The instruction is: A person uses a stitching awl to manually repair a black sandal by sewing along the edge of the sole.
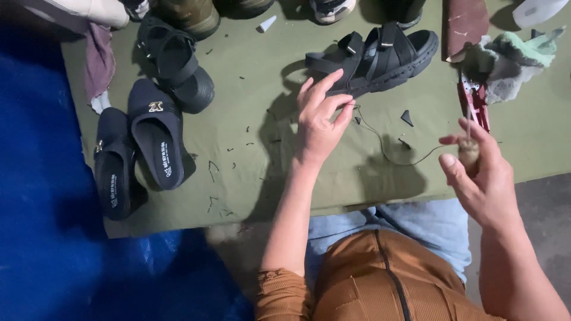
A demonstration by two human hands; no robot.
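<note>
Left hand (318, 122): fingertips pinching the thread (386, 156) end.
Right hand (479, 172): fingers curled round a small spool.
Thread: light, limp; best gripped near its end.

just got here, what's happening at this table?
A person sits at a green table strewn with shoes. Their left hand pinches one end of a dark thread beside a black strappy sandal. Their right hand holds the other end, apparently with a thin tool. Red pliers lie just behind it; two dark slippers sit off to the left.
</note>
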